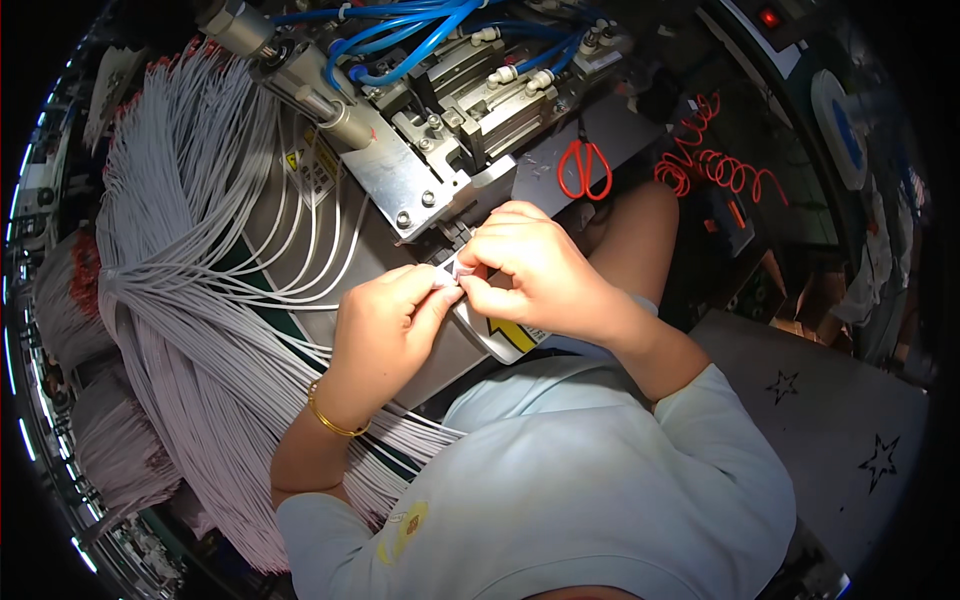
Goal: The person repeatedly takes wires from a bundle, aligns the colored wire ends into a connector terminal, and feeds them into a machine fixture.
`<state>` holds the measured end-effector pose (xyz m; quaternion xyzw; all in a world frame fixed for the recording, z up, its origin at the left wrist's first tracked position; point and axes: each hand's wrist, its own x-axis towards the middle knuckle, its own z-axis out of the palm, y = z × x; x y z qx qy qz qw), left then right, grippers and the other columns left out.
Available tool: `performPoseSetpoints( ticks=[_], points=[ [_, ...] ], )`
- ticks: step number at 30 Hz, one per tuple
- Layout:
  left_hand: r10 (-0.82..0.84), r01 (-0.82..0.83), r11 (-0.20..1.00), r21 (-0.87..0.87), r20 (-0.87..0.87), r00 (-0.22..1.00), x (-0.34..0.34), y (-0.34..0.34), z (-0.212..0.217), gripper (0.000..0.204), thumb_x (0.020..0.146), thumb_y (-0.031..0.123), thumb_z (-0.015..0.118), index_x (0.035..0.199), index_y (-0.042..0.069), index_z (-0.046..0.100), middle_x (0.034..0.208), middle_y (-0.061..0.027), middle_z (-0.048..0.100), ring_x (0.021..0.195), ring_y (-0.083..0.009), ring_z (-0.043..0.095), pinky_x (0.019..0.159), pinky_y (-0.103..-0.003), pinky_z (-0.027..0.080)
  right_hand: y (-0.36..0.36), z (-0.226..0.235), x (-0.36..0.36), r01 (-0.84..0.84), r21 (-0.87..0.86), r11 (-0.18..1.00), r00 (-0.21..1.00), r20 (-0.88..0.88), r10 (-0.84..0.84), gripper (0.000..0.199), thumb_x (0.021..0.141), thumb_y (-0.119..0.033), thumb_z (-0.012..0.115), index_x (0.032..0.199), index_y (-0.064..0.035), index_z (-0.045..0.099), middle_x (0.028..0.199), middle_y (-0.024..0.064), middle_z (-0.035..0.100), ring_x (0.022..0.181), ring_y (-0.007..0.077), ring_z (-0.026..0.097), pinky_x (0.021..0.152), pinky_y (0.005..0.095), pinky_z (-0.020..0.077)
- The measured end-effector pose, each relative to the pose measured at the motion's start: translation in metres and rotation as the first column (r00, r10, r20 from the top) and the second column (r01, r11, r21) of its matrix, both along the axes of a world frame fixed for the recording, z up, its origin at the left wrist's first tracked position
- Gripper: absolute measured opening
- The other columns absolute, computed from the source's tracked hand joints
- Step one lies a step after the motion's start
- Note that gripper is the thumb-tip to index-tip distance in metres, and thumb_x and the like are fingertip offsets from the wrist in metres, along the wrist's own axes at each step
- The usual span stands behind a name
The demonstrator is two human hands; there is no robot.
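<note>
My left hand (378,335) and my right hand (545,268) meet at the fingertips, just in front of the metal head of a pneumatic press-like machine (390,180). Both are closed in a pinch. Whatever small piece they pinch is mostly covered by the fingers; a pale bit shows between them. Under the hands lies a white plate with a yellow arrow label (512,335). A large bundle of thin grey-white cables (190,220) spreads along the left, and several loose strands curve toward my left hand. A yellow bracelet (333,415) circles my left wrist.
Blue air hoses (420,40) run over the machine's top. Red-handled scissors (584,170) lie right of it, with a coiled red hose (725,172) beyond. A grey board with star shapes (800,400) is at the right. More cable bundles (120,430) sit at far left.
</note>
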<state>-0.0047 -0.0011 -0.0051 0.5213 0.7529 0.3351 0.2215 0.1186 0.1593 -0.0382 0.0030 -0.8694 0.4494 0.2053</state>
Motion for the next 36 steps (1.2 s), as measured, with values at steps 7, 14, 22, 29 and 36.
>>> performPoseSetpoints(
  ticks=[7, 14, 22, 29, 36],
  points=[
    [0.164, -0.202, 0.979, 0.03, 0.471, 0.867, 0.001, -0.005, -0.004, 0.006, 0.089, 0.007, 0.063, 0.09, 0.002, 0.066, 0.068, 0.0002, 0.059, 0.059, -0.0033, 0.047, 0.053, -0.022, 0.037, 0.001, -0.002, -0.003, 0.066, -0.178, 0.982, 0.992, -0.095, -0.084, 0.008, 0.086, -0.008, 0.061, 0.085, -0.0012, 0.062, 0.077, 0.0103, 0.061, 0.071, 0.0245, 0.057, 0.076, 0.0341, 0.0429],
    [0.148, -0.199, 0.971, 0.13, 0.326, 0.934, 0.008, 0.002, -0.005, 0.007, 0.089, 0.007, 0.065, 0.09, 0.0, 0.065, 0.067, -0.0034, 0.059, 0.057, -0.0076, 0.049, 0.052, -0.025, 0.039, -0.009, -0.003, -0.007, 0.071, -0.158, 0.985, 0.989, -0.115, -0.09, 0.011, 0.092, -0.011, 0.055, 0.089, -0.0009, 0.06, 0.079, 0.0107, 0.059, 0.074, 0.0254, 0.056, 0.075, 0.0355, 0.0429],
    [0.179, -0.169, 0.974, -0.149, 0.056, 0.982, 0.002, 0.001, 0.006, 0.009, 0.085, 0.008, 0.068, 0.088, 0.001, 0.064, 0.071, -0.0114, 0.061, 0.056, -0.0218, 0.056, 0.052, -0.033, 0.042, 0.003, -0.027, 0.001, 0.275, -0.254, 0.928, 0.959, 0.144, -0.244, 0.017, 0.096, -0.015, 0.055, 0.088, 0.0, 0.056, 0.075, 0.0122, 0.054, 0.069, 0.0243, 0.054, 0.066, 0.0334, 0.0433],
    [0.109, -0.14, 0.981, -0.133, -0.22, 0.969, 0.007, -0.001, 0.002, 0.009, 0.086, 0.009, 0.065, 0.087, 0.005, 0.057, 0.071, -0.0128, 0.059, 0.057, -0.0321, 0.058, 0.052, -0.04, 0.044, 0.007, -0.029, -0.004, 0.215, -0.269, 0.939, 0.967, 0.19, -0.167, 0.021, 0.098, -0.017, 0.053, 0.086, 0.0005, 0.052, 0.073, 0.0127, 0.053, 0.066, 0.0244, 0.052, 0.063, 0.0337, 0.0427],
    [0.033, -0.1, 0.982, -0.159, -0.38, 0.924, 0.012, -0.002, 0.003, 0.009, 0.085, 0.007, 0.063, 0.088, 0.007, 0.054, 0.07, -0.0121, 0.054, 0.059, -0.0342, 0.059, 0.052, -0.042, 0.045, 0.011, -0.033, -0.007, 0.161, -0.199, 0.967, 0.984, 0.113, -0.141, 0.023, 0.099, -0.02, 0.052, 0.088, 0.0003, 0.052, 0.072, 0.0116, 0.052, 0.065, 0.0216, 0.05, 0.063, 0.0329, 0.0428]
  ],
)
